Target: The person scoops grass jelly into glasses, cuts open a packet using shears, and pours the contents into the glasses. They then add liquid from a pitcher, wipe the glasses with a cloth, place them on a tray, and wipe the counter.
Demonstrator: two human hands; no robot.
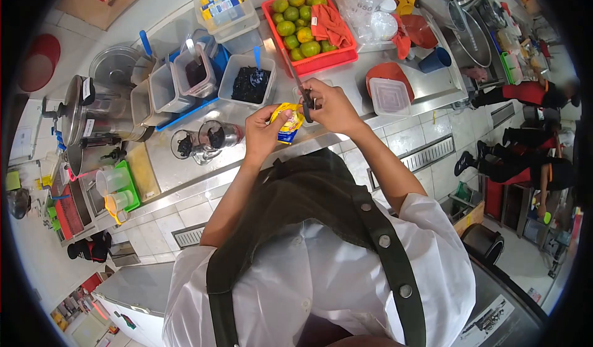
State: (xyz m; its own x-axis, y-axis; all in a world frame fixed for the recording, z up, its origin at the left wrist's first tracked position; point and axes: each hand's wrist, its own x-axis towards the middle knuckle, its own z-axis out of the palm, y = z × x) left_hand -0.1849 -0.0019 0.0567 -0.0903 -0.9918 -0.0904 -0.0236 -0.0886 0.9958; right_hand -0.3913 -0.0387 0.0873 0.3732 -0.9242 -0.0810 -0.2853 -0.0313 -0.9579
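Scissors (301,91) are gripped in the right hand (332,106), with the dark handles wrapped by it and the blades pointed toward the orange-red basket (333,55). A small yellow-and-blue packet (291,126) is pinched in the left hand (262,132); it is held on the person's side of the basket, just beside the scissors' handles. Whether packet and scissors touch cannot be told. Both hands are held near the front edge of the steel counter (164,168), and neither is released.

Green citrus fruit (289,28) is heaped inside the basket, partly covered by a red cloth (330,27). Just left of the basket, more packets (221,2) are kept in a clear box (233,27). Left of the basket and closer to the person, a clear tub (239,62) is partly filled with dark, glossy pieces (249,86), in which a blue-handled utensil (257,55) is stood. Farther left of the basket, deeper plastic containers (162,91) are lined up on a blue tray (185,115). Glass vessels (231,134) with dark contents are placed to the basket's left, on the person's side. To the right of the basket, a square clear container (391,96) and a blue cup (435,60) are seen.
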